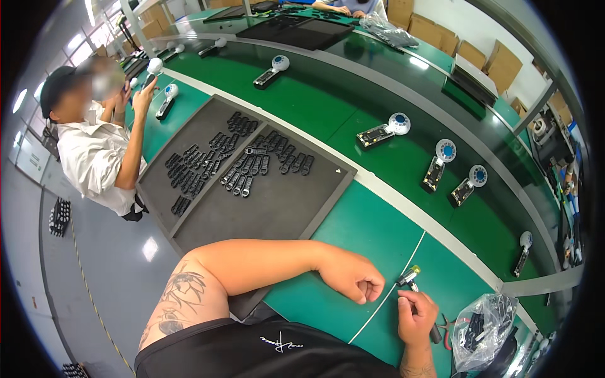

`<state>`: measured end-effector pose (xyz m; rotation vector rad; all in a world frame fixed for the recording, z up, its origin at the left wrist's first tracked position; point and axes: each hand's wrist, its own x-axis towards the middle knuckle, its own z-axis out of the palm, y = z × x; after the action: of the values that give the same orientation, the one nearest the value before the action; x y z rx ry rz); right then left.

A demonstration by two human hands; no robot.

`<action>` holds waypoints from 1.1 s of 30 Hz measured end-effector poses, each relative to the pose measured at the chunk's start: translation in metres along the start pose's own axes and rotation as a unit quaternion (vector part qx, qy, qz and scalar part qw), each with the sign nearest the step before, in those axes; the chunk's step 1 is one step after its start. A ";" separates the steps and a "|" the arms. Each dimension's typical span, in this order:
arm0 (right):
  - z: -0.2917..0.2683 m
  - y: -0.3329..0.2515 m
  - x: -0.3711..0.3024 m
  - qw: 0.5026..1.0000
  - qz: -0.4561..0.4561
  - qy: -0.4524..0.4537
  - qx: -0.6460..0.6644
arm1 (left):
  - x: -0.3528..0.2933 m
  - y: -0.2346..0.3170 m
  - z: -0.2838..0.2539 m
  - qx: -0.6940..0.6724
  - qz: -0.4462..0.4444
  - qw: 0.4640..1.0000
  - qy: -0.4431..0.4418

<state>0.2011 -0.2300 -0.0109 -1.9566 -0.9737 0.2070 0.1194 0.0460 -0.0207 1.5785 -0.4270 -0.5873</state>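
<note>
My left hand [353, 275] is curled into a fist over the green bench, left of a pale seam line. Whatever its fingers may hold is hidden. My right hand [417, 316] is closed round a small mallet [409, 275]. The mallet's yellow-and-black head and metal shaft show beyond the fingers, and its dark grip end shows below the hand. Just right of this hand lie red-handled pliers [448, 337]. A clear plastic bag [463, 353] of black parts sits beside them.
A dark divided tray [277, 211] with many black elongated parts lies at left. Beyond a pale rail, a green conveyor [340, 113] carries several white-headed handheld fans [397, 124] with exposed circuit boards. A co-worker [101, 157] in a white shirt handles a fan at far left.
</note>
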 end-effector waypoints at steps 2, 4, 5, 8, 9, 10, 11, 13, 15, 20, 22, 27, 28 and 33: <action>0.003 0.001 0.002 1.000 0.006 0.003 0.008 | -0.001 0.000 -0.004 -0.003 0.002 1.000 -0.003; 0.006 0.002 0.005 1.000 0.011 0.008 0.017 | -0.007 0.003 -0.009 0.012 -0.054 0.998 0.006; 0.007 0.002 0.004 1.000 0.017 0.013 0.014 | -0.008 0.000 -0.009 0.011 -0.052 0.999 -0.002; 0.009 0.001 0.004 0.999 0.031 -0.012 0.021 | -0.009 -0.013 -0.013 -0.020 -0.024 0.999 0.035; 0.010 0.002 0.005 0.999 0.036 -0.020 0.024 | -0.010 -0.015 -0.013 -0.031 -0.016 0.998 0.047; 0.009 0.005 0.003 0.999 0.025 -0.018 0.018 | -0.008 -0.017 -0.014 -0.030 -0.021 0.999 0.039; 0.009 0.009 0.003 1.000 0.014 -0.016 0.011 | -0.008 -0.016 -0.016 -0.029 -0.027 0.999 0.032; 0.013 0.014 0.007 1.000 0.014 -0.008 0.024 | -0.010 -0.017 -0.020 -0.028 -0.022 0.999 0.025; 0.016 0.017 0.011 0.999 -0.006 -0.017 0.042 | -0.014 -0.015 -0.023 -0.022 -0.027 0.999 0.037; 0.024 0.026 0.015 0.999 -0.032 -0.005 0.034 | -0.013 -0.022 -0.027 -0.028 -0.054 0.998 0.035; 0.030 0.031 0.014 0.999 -0.032 0.013 0.024 | -0.015 -0.024 -0.028 -0.029 -0.061 0.998 0.016; 0.040 0.028 0.011 0.997 -0.032 0.017 0.073 | -0.026 -0.023 -0.024 -0.009 -0.091 0.994 0.056; 0.041 0.028 0.012 0.996 -0.036 0.011 0.085 | -0.027 -0.023 -0.023 0.000 -0.094 0.994 0.059; 0.040 0.032 0.012 0.995 -0.036 0.008 0.095 | -0.025 -0.028 -0.022 -0.032 -0.083 0.993 0.083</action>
<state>0.2074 -0.2039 -0.0566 -1.7457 -0.9751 0.2334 0.1112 0.0813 -0.0450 1.5956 -0.1512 -0.5861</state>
